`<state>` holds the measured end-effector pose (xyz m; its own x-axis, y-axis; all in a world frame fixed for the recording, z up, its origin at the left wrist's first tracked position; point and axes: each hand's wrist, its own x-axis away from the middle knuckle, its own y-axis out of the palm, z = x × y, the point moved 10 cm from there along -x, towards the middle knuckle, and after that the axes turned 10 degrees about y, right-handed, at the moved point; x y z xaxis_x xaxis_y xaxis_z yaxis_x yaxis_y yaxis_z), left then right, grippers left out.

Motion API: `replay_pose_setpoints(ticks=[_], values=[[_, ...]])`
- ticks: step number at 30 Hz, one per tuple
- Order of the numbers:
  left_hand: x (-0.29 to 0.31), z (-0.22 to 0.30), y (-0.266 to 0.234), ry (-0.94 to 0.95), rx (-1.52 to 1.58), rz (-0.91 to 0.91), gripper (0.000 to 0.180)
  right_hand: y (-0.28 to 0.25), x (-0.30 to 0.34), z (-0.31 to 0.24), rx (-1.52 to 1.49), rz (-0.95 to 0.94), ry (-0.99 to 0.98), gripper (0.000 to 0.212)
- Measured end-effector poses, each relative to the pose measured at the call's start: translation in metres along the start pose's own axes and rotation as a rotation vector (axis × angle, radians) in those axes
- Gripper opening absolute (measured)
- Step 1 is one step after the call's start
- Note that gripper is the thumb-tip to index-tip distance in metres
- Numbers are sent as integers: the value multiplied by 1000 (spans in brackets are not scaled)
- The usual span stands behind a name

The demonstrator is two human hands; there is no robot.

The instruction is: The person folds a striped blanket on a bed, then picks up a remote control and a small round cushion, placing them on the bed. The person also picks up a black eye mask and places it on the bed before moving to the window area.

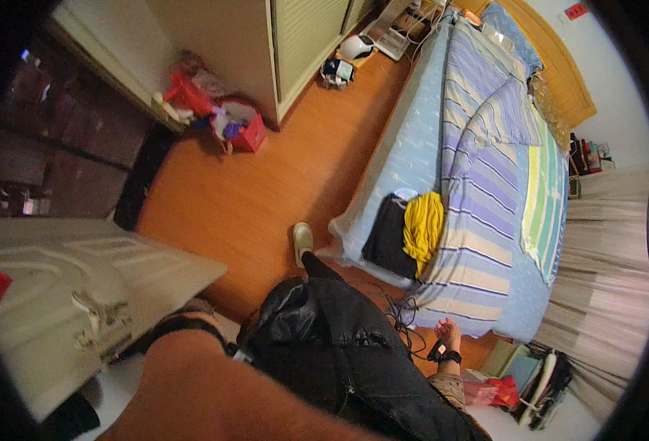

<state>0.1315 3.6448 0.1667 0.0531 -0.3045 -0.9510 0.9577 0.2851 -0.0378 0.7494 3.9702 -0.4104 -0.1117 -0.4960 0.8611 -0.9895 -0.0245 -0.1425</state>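
My left forearm (207,375) reaches in from the lower edge, with a black strap around it. Of my left hand (198,306) only a blurred sliver shows beyond the strap, near the edge of the white door (170,268); its fingers are hidden. A bulky black puffy garment (339,342) with a zip covers the lower middle, in front of my body. My right hand (448,332) hangs low at the right, close to the bed's foot, with a black device strapped at its wrist. Its fingers are loosely bent and somewhat apart, with nothing visible in them. Black cables (405,320) dangle beside it.
Ahead is a wooden floor (258,184), where one foot in a pale slipper (302,242) steps. A bed (478,206) with striped bedding, black cloth (389,235) and yellow cloth (423,224) stands right. A red box (249,134) sits by a cabinet (243,51); curtains (603,250) hang far right.
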Motion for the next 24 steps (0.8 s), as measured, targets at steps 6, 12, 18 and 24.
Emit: replay_pose_setpoints(ticks=[6,12,18,24], values=[[-7,0,-94,160,62,364,2,215,-46,-10,-224,-286,37,15],[82,-213,-257,-776,-415,400,37,436,-21,-70,78,-403,-30,13],[255,-324,-409,-1193,-785,316,25,557,-25,-162,176,-436,-79,19],[268,-492,-334,-1071,-328,166,22,602,-18,-270,-44,-379,-246,20]])
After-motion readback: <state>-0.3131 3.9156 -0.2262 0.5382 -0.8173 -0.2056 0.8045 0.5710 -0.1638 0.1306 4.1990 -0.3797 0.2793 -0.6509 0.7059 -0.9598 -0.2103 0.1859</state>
